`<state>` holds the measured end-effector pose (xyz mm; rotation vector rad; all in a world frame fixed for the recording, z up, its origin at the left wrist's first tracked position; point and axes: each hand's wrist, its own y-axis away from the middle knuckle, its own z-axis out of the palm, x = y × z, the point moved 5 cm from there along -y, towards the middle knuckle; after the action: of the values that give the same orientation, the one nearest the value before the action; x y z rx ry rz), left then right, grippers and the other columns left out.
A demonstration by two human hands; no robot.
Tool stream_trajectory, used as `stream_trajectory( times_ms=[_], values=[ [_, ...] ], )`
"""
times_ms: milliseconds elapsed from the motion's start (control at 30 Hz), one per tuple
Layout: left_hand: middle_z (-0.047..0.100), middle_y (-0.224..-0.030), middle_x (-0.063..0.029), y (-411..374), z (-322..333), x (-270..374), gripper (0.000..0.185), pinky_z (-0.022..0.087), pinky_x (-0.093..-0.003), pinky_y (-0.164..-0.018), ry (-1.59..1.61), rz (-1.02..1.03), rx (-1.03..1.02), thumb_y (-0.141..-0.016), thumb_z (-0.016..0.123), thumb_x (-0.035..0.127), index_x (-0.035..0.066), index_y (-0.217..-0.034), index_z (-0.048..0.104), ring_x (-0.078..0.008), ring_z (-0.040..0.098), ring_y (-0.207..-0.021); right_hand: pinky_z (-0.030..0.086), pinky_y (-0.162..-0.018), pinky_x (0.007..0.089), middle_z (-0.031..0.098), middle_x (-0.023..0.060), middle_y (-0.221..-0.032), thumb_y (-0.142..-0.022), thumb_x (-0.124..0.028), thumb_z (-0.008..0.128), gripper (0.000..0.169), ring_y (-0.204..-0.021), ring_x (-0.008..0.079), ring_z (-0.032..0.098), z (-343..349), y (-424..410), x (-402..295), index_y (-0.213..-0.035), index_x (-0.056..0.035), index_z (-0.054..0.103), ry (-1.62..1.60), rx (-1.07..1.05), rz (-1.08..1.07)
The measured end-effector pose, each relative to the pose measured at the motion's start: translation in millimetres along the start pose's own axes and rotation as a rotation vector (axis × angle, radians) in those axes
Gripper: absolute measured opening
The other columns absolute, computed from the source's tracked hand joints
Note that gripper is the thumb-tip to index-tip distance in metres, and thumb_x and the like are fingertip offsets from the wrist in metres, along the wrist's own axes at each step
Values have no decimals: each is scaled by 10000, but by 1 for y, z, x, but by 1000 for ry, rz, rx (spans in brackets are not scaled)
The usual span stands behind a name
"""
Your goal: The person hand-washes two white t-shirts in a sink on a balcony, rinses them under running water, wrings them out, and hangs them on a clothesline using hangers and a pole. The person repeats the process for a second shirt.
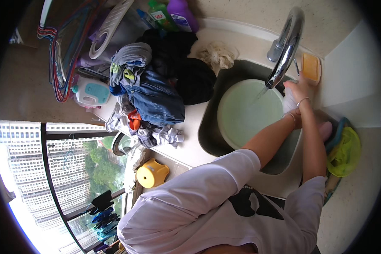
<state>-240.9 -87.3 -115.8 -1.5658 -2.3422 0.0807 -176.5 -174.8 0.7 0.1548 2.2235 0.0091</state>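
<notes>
Water runs from a chrome faucet [287,47] into a round pale basin [223,127] set inside a dark sink [208,136]. The basin holds cloudy, light-green water. Beyond its right rim, my right hand [299,89] grips a white cloth [289,101], thumb on top. A bracelet circles that wrist. My left hand [297,118] reaches under the right forearm beside the cloth's lower end. Most of its fingers are hidden, so its grip cannot be made out. An orange soap bar [310,65] sits in a dish near my right hand.
Left of the sink lie jeans [155,98], black garments [190,79] and grey clothes [130,57]. Behind them stand a purple bottle [182,16] and a green bottle [162,16]. A detergent jug [91,92] is farther left, near hangers [55,63]. A yellow-green mesh item [344,154] lies right.
</notes>
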Motion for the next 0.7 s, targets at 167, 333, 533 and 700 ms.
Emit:
stream_trajectory(
  times_ms=[167, 333, 533, 700],
  values=[
    [433, -1346, -60, 2, 9, -5, 403, 252, -391, -1057, 12, -20, -5, -907, 330, 254, 109, -1240, 503, -242, 375, -1248, 389, -924, 329, 523, 268, -1139, -533, -213, 701, 893, -1082, 328, 513, 3, 0, 10, -1283, 101, 334, -63, -74, 12],
    [431, -1348, -60, 8, 12, -2, 406, 250, -392, -1058, 17, -32, 2, -910, 321, 258, 110, -1245, 497, -241, 375, -1247, 435, -850, 332, 584, 242, -999, -533, -205, 692, 915, -954, 320, 576, 5, 16, -12, -1309, 83, 300, -28, -162, 12],
    [428, -1350, -59, 37, 16, 2, 411, 247, -393, -1060, 5, -67, -18, -914, 310, 263, 111, -1250, 491, -240, 375, -1247, 462, -784, 325, 610, 206, -888, -554, -188, 693, 1019, -850, 304, 603, 24, 44, -29, -1376, 64, 146, 60, -119, 9],
    [435, -1340, -61, 71, 17, -4, 405, 255, -391, -1053, -81, -281, -117, -909, 317, 260, 114, -1242, 495, -239, 382, -1238, 464, -777, 304, 621, 177, -839, -549, -145, 690, 1028, -790, 277, 611, 46, 63, -30, -1412, -28, 144, 11, -182, -14]
  ],
)
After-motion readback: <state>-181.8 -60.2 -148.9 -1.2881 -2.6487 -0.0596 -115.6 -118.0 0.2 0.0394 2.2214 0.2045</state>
